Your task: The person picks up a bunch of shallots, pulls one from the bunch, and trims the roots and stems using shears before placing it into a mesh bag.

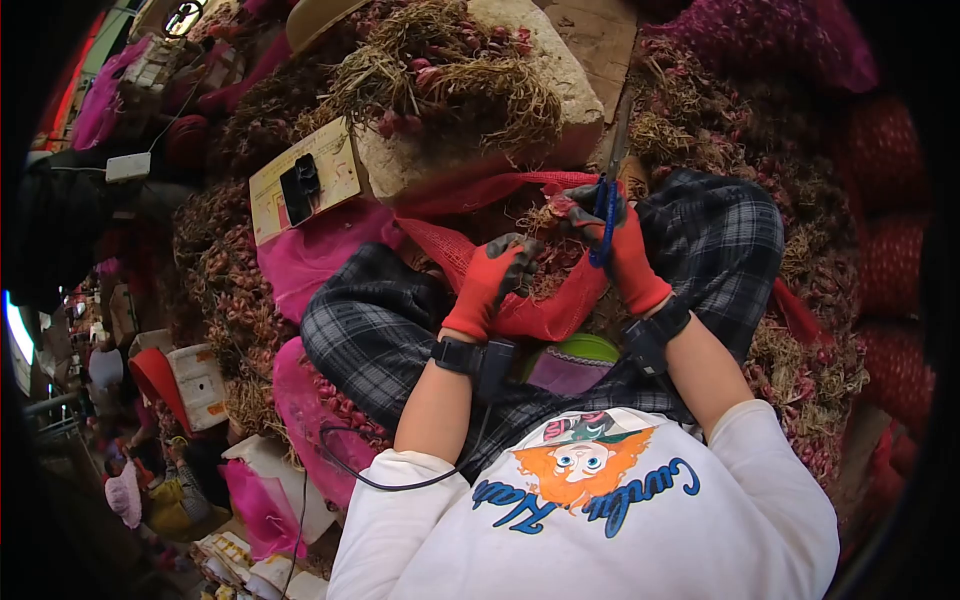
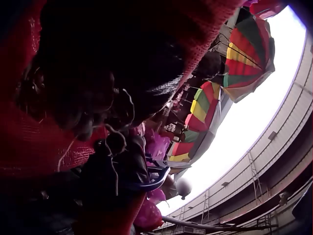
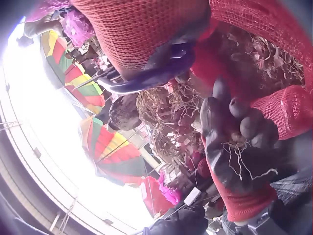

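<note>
Both hands wear red knit gloves with dark grey palms and are close together over the lap. My left hand (image 1: 495, 280) holds its fingers curled over a small shallot (image 3: 236, 138), mostly hidden, with pale stringy roots trailing from it. The right hand (image 1: 622, 252) grips blue-handled scissors (image 1: 606, 215), whose blades point away from the body. In the right wrist view the scissors' handle loop (image 3: 146, 78) lies around the gloved fingers. Under the hands a red mesh bag (image 1: 540, 315) lies spread open, with shallots and dry trimmings (image 1: 550, 270) inside.
Ahead stands a pale foam block (image 1: 420, 170) topped with bundled shallots (image 1: 450, 80). A board (image 1: 275, 200) carries a dark phone (image 1: 298, 190). Heaps of shallots (image 1: 700, 120) lie on both sides. A green-rimmed container (image 1: 585, 348) sits between the legs; pink mesh bags (image 1: 320, 250) are at left.
</note>
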### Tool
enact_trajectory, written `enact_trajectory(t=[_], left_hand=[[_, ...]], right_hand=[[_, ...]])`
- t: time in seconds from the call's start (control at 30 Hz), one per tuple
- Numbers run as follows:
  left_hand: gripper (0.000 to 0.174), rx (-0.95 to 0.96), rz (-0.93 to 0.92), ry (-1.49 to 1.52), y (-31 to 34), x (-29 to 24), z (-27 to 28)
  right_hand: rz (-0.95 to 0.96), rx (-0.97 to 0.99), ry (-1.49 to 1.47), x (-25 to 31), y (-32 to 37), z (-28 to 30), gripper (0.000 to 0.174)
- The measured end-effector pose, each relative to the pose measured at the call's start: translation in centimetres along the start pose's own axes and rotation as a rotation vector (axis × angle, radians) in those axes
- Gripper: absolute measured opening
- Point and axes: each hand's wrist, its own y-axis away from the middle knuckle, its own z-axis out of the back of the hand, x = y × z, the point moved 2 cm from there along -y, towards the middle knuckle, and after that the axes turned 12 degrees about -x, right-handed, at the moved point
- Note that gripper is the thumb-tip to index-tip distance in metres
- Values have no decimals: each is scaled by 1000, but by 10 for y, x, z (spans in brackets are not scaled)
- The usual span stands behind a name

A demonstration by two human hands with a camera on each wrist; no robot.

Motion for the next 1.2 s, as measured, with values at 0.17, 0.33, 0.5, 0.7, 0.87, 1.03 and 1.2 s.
enact_trajectory(t=[0.17,0.33,0.5,0.7,0.87,1.03,1.2], left_hand=[[23,34,-239,11,19,2,-32],[28,-169,-123,-15,1,19,-8],[25,-7,-209,10,12,10,-21],[30,162,-90,264,-18,42,0],[28,29,-78,73,13,5,-22],[27,108,-92,-29,22,-7,-30],[31,223,5,198,26,-9,-34]], right_hand=[[-112,-18,36,-16,12,-8,32],[-133,104,288,-14,23,-12,36],[-115,207,396,-2,19,-12,35],[306,143,471,12,14,-14,33],[278,199,431,2,11,-17,30],[-302,107,6,-4,11,-7,25],[-369,82,-97,-17,9,7,28]])
